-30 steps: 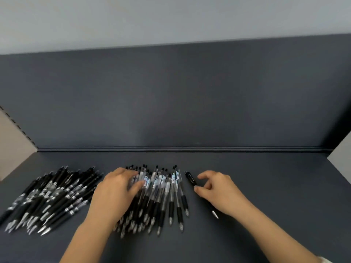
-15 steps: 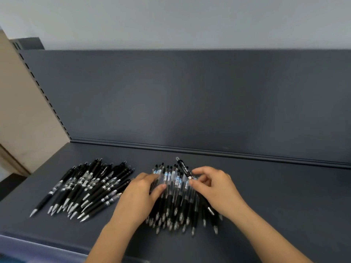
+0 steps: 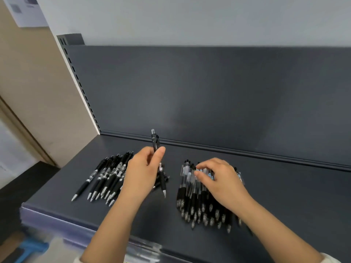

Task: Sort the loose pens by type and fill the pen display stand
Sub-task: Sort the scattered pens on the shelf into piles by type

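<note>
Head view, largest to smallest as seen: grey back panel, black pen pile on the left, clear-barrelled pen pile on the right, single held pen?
1. Dark grey metal back panel.
2. Pile of clear-barrelled pens and pile of black pens: alike, partly hidden by hands; unranked.
3. Single black pen in the left hand.

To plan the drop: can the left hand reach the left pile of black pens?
Probably yes: the left hand, gripping the pen, is beside the left pile; nothing lies between.

No legible text anywhere (posted sheet (image 3: 24,12) only a blur)
</note>
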`<state>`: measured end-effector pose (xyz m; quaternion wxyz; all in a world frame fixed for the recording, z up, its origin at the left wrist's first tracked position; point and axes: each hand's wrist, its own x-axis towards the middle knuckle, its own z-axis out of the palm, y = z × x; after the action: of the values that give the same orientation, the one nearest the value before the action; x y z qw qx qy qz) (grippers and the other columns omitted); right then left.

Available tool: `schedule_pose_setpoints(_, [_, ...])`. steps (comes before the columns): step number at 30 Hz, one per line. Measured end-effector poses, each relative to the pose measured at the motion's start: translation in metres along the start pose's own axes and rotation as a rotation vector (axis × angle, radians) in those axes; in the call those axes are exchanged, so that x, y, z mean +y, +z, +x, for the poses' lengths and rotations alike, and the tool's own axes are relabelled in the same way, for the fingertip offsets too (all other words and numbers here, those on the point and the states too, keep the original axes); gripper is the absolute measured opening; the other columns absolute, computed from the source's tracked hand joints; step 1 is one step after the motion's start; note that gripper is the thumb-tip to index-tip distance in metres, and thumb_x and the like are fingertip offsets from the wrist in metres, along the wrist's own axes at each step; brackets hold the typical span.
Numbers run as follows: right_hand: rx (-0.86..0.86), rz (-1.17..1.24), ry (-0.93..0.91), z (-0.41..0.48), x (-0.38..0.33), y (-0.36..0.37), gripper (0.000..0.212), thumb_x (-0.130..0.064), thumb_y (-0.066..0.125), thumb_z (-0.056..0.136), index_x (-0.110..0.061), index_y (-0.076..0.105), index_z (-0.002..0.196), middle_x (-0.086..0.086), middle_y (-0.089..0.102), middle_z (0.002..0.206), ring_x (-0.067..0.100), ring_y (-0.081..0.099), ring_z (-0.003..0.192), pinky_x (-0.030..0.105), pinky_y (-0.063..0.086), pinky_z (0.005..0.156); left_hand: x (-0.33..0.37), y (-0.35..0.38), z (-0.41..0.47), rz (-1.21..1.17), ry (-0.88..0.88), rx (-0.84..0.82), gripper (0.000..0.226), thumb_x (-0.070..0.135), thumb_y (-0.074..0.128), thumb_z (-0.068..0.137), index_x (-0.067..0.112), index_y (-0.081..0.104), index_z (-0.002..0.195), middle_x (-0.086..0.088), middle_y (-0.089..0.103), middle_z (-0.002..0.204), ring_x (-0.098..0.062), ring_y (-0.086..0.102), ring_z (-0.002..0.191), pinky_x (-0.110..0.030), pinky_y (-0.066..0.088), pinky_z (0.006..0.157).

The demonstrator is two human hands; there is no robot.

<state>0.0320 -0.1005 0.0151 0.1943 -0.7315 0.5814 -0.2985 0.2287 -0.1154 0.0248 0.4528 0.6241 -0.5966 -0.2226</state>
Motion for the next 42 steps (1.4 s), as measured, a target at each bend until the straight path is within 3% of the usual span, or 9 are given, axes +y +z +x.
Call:
schedule_pose_setpoints(4, [-0.043,-0.112,0.022,0.001,0.003,0.009,0.030,-0.036,0.053,0.092,-0.026,0.057,0.121,-0.010,0.051,0.122,0.009,0.038,0.120,0.024,0.035,0.099,-0.028,-0.030,0.013,0.404,0.052,-0.008,0.040,0.046,0.050,0.090,0.013,0.050,0.068,0.003,0.043,0.054,-0.021,0.045,0.056,-0.033,0.037,0.055])
schedule_pose_setpoints(7, [-0.066,-0.206,0.005,0.000,0.001,0.016,0.034,-0.036,0.051,0.093,-0.027,0.054,0.126,-0.011,0.047,0.126,0.009,0.035,0.122,0.024,0.032,0.100,-0.047,-0.033,0.017,0.642,0.091,-0.024,0.030,0.050,0.053,0.087,0.022,0.061,0.089,0.003,0.057,0.075,-0.023,0.058,0.076,-0.031,0.044,0.060])
schedule_pose_setpoints(13, [-0.068,-0.290,-0.028,-0.004,-0.001,0.023,0.039,-0.038,0.051,0.093,-0.027,0.051,0.130,-0.013,0.046,0.127,0.007,0.034,0.121,0.023,0.033,0.103,-0.065,-0.030,0.026,0.862,0.142,-0.026,0.041,0.051,0.052,0.088,0.017,0.059,0.110,-0.002,0.062,0.102,-0.023,0.059,0.095,-0.034,0.047,0.069])
schedule_pose_setpoints(19, [-0.068,-0.275,-0.056,-0.007,0.003,0.024,0.038,-0.037,0.052,0.092,-0.025,0.053,0.129,-0.013,0.046,0.124,0.005,0.034,0.119,0.017,0.028,0.101,-0.075,-0.027,0.027,0.821,0.179,-0.017,0.039,0.049,0.055,0.087,0.016,0.064,0.104,-0.005,0.064,0.098,-0.026,0.059,0.095,-0.035,0.048,0.067])
schedule_pose_setpoints(23, [-0.019,-0.230,-0.006,-0.008,0.009,0.012,0.037,-0.035,0.054,0.092,-0.024,0.054,0.127,-0.013,0.046,0.123,0.006,0.036,0.118,0.016,0.028,0.098,-0.068,-0.024,0.023,0.773,0.297,-0.009,0.029,0.038,0.073,0.076,0.012,0.071,0.087,-0.007,0.062,0.078,-0.031,0.060,0.073,-0.035,0.048,0.053])
schedule_pose_setpoints(28, [0.144,-0.116,0.262,-0.019,0.036,-0.019,0.041,-0.033,0.060,0.088,-0.018,0.055,0.126,-0.002,0.050,0.127,0.016,0.044,0.122,0.030,0.037,0.102,-0.038,0.001,0.001,0.437,0.260,-0.170,0.037,0.048,0.059,0.084,0.021,0.065,0.109,0.002,0.059,0.096,-0.018,0.054,0.095,-0.032,0.047,0.081])
schedule_pose_setpoints(31, [0.149,-0.076,0.399,-0.030,0.051,-0.028,0.051,-0.036,0.062,0.086,-0.015,0.050,0.131,0.004,0.049,0.131,0.019,0.048,0.120,0.034,0.040,0.102,-0.031,0.019,-0.007,0.424,0.225,-0.319,0.051,0.053,0.052,0.086,0.018,0.057,0.123,0.002,0.059,0.109,-0.016,0.053,0.104,-0.029,0.045,0.090])
schedule_pose_setpoints(36, [0.080,-0.062,0.534,-0.040,0.059,-0.027,0.066,-0.048,0.058,0.086,-0.011,0.041,0.138,0.005,0.053,0.128,0.020,0.053,0.113,0.031,0.041,0.094,-0.027,0.038,-0.009,0.445,0.116,-0.438,0.060,0.057,0.049,0.086,0.013,0.053,0.127,-0.003,0.060,0.122,-0.018,0.056,0.111,-0.029,0.045,0.094])
schedule_pose_setpoints(42, [0.057,-0.025,0.588,-0.040,0.058,-0.024,0.063,-0.052,0.059,0.083,-0.010,0.050,0.129,-0.001,0.060,0.108,0.013,0.052,0.097,0.023,0.039,0.080,-0.019,0.048,-0.013,0.360,0.050,-0.464,0.061,0.055,0.054,0.085,0.014,0.052,0.129,-0.001,0.060,0.122,-0.015,0.056,0.108,-0.028,0.045,0.094])
